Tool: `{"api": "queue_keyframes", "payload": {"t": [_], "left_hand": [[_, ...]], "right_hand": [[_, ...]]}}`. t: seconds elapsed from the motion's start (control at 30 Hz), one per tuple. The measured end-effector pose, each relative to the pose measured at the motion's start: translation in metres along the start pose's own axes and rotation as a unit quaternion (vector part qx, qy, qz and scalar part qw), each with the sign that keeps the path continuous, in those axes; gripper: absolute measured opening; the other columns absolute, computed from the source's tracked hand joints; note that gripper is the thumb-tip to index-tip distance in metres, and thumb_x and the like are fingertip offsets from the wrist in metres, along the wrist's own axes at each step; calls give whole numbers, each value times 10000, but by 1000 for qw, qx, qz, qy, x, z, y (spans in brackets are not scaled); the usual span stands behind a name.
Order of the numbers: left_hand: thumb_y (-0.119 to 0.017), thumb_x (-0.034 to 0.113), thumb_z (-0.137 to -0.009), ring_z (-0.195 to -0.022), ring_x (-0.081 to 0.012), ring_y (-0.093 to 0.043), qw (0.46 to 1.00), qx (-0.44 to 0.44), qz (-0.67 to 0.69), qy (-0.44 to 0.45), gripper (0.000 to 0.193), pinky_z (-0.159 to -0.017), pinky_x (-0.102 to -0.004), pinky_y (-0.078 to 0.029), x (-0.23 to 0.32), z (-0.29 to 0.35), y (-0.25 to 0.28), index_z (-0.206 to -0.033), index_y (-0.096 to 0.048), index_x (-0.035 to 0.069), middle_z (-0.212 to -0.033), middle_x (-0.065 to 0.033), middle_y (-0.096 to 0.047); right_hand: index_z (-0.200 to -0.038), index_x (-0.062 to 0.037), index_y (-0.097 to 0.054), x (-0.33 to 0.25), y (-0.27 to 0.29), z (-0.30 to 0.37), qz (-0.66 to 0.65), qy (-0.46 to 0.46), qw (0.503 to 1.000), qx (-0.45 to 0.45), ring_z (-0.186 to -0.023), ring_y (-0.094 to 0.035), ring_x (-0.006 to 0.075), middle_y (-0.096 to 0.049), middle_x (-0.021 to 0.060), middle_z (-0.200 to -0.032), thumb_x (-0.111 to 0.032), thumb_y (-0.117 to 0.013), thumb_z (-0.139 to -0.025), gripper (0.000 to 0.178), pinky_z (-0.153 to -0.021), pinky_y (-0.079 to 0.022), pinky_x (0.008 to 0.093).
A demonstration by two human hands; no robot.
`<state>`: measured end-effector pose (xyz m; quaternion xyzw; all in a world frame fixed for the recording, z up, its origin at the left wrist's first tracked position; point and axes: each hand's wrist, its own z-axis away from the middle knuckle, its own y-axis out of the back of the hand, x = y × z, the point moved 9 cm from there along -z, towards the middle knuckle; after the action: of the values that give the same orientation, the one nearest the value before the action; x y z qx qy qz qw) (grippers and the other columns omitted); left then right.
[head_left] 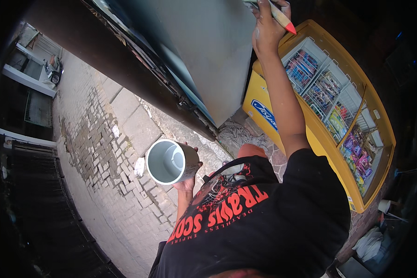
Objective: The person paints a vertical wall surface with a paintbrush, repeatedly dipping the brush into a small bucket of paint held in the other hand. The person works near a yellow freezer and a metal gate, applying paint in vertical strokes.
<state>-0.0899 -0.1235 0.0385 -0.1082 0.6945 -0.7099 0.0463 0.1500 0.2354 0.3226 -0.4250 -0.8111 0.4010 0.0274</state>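
Note:
My left hand is wrapped round the side of a round pale grey paint pot, most of its fingers hidden behind it. The pot is tilted, so I look into its smooth inside, where a little light paint seems to lie at the bottom. My right hand, stretched up at the top edge of the view, is closed round a paintbrush with a pale handle and a red end. The brush head is mostly cut off by the frame. Beside it stands a large grey-painted panel; contact cannot be told.
A yellow chest freezer with wire baskets of packaged goods stands to the right. A dark panel edge runs down the left of the grey panel. Below lies a paved lane, with a striped cloth near my legs and a motorbike far left.

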Motion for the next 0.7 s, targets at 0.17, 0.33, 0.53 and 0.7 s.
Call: {"api": "queue_keyframes", "payload": {"t": [0.17, 0.33, 0.53, 0.7], "left_hand": [[-503, 682, -949, -1460, -527, -321, 1000, 0, -6, 19, 801, -978, -712, -442, -1, -1, -7, -1579, -386, 203, -1636, -192, -342], [-519, 662, -954, -1468, -529, -298, 999, -17, -19, 20, 788, -984, -732, -433, 5, 1, -12, -1583, -376, 208, -1644, -193, -321], [-530, 656, -956, -1483, -527, -270, 998, -13, -13, 58, 789, -994, -742, -415, 7, -6, -13, -1587, -367, 212, -1646, -212, -306], [-513, 662, -961, -1483, -522, -276, 997, 6, 12, 71, 786, -993, -741, -410, 3, -14, -8, -1586, -370, 205, -1643, -197, -323]], "right_hand": [[-1147, -85, -506, 69, 5, -1, -100, -63, 990, 73, -999, -618, 162, -610, 74, -1095, -96, -765, -933, 336, -815, -547, 342], [-1090, -99, -509, 141, 169, 209, 19, -213, 917, 336, -845, -637, 159, -643, 74, -1030, -62, -755, -922, 300, -703, -531, 275], [-1071, -22, -548, 107, 232, 288, 222, -336, 833, 380, -892, -666, 170, -637, 116, -1033, -42, -754, -903, 266, -694, -579, 302], [-1093, -82, -546, 66, 95, 136, 59, -176, 959, 216, -970, -639, 166, -627, 65, -1068, -88, -782, -916, 295, -809, -551, 338]]}}
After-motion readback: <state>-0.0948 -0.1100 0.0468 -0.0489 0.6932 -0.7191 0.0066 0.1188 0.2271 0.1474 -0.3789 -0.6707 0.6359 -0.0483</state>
